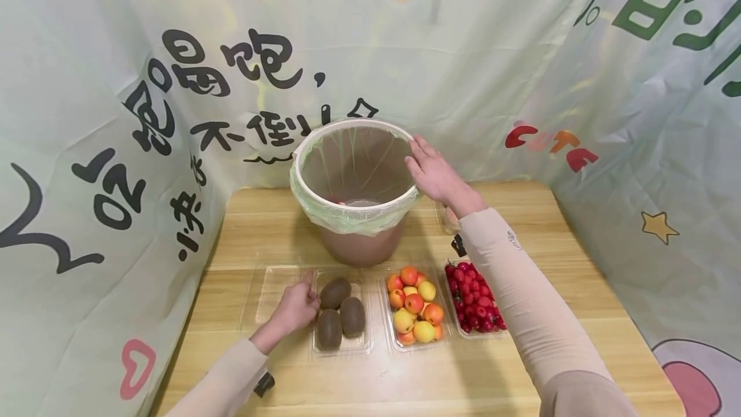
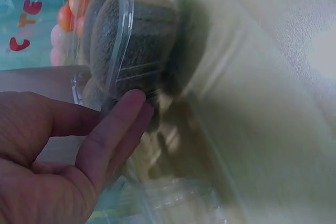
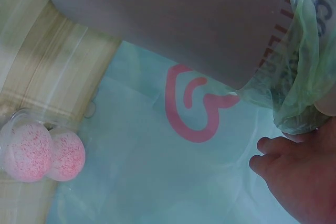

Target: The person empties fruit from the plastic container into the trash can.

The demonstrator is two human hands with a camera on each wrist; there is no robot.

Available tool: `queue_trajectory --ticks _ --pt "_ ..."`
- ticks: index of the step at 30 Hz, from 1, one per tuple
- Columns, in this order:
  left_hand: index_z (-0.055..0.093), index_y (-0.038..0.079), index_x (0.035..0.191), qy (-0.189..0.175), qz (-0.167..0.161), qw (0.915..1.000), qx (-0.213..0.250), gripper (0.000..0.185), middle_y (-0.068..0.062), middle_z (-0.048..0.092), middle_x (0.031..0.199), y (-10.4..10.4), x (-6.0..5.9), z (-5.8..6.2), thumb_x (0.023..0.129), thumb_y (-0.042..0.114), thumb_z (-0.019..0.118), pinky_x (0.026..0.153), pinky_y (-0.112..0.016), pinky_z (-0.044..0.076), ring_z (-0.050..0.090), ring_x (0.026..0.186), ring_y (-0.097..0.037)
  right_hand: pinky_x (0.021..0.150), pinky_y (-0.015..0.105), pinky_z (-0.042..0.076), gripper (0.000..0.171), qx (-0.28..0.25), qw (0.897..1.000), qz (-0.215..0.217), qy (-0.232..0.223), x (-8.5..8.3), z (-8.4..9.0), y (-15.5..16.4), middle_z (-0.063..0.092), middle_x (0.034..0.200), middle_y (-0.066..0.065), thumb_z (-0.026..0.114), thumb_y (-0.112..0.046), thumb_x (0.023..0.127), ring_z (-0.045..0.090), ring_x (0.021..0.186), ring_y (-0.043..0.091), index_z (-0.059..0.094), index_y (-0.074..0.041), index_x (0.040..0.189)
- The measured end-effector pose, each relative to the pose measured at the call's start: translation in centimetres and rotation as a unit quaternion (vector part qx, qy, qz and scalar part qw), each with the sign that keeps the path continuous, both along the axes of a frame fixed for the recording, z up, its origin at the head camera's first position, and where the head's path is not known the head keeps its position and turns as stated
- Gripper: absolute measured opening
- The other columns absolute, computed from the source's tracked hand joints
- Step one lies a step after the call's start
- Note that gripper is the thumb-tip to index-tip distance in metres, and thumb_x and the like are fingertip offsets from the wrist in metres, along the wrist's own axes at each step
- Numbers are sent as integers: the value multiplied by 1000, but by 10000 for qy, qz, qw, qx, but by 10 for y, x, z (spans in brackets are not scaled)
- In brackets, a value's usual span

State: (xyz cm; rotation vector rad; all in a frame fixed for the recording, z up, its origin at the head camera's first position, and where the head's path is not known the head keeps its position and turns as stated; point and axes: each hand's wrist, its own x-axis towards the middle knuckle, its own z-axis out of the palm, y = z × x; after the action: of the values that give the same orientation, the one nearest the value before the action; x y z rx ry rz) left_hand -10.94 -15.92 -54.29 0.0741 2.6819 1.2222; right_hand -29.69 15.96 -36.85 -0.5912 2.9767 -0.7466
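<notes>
My left hand (image 1: 296,306) is at the left edge of a clear plastic box (image 1: 370,340) of kiwis (image 1: 352,317); in the left wrist view its thumb and fingers pinch the rim beside a kiwi (image 2: 142,40). My right hand (image 1: 434,172) rests on the right side of the rim of a brown bin (image 1: 365,246), its fingers extended. A pale green plastic bag (image 1: 324,214) lines the bin and folds over the rim. In the right wrist view, the right hand (image 3: 302,169) touches the bag, with part of the hand cut off.
Right of the kiwis stand a box of orange and yellow fruit (image 1: 413,304) and a box of red berries (image 1: 471,298), partly under my right sleeve. Pink speckled balls (image 3: 29,153) sit in a clear box beyond. Another clear box (image 1: 274,295) lies left. Printed cloth (image 1: 492,69) surrounds the table.
</notes>
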Motion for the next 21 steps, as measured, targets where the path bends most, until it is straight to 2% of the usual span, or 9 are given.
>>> queue_trajectory --ticks 6,12,17,21 --pt "24 -18 158 45 5 10000 1 82 -2 60 71 2 3 -3 87 -10 65 50 -23 48 54 56 -11 136 52 8 67 13 10000 -9 9 0 0 0 8 178 17 27 -41 113 10 165 38 16 -3 168" --pt "26 -18 157 125 36 9999 32 79 -1 59 67 2 5 -6 87 -11 62 48 -24 48 53 50 -10 135 52 7 67 1 10000 -23 -23 1 0 -1 7 178 16 27 -40 113 10 164 38 15 -3 168" --pt "23 -16 159 -122 53 9990 423 78 -7 63 69 2 5 -5 90 -13 59 41 -26 50 55 42 -11 136 52 7 66 -43 10000 -35 -52 2 0 -1 6 178 16 28 -38 113 10 165 38 14 -3 168" --pt "19 -13 161 -406 43 9968 693 79 -14 67 76 2 5 -2 92 -14 58 44 -34 56 59 45 -16 136 52 7 67 -50 10000 -24 -51 3 1 -1 6 178 16 27 -40 113 9 165 37 14 -3 168"
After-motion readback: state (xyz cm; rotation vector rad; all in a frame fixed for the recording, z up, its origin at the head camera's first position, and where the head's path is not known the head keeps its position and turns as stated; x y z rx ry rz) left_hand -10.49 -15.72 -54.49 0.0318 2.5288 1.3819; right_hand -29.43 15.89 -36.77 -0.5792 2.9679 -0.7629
